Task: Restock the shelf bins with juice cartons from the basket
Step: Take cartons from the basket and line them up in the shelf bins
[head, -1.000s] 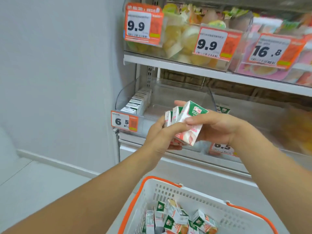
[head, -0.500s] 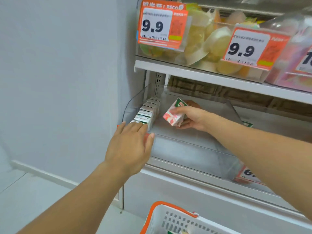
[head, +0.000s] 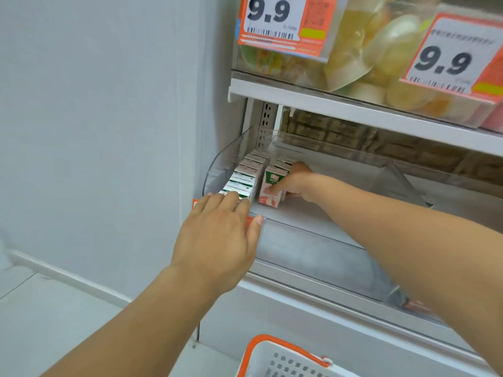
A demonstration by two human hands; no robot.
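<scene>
Juice cartons (head: 246, 176) standing in a packed row hard against the left wall of the clear shelf bin (head: 313, 240), running from the bin's front lip toward its back. At the front end of that row, left hand (head: 220, 240) laid flat with fingers straight and spread, tips touching the nearest carton top, palm over the bin's front lip and an orange price tag, gripping nothing. Just right of the row, a second line begun: front carton (head: 270, 190) upright with its pink-and-green face outward, more cartons behind it. Right hand (head: 295, 183) curled round that front carton, thumb on the face, fingers hidden behind. Step in hand, by the look of it: seating this carton in the second line. Next move likely calls for letting go without tipping it, then reaching down to the basket (head: 283, 357), below the bin at the bottom edge, contents out of view. Rest of the bin, right of the hand, bare.
</scene>
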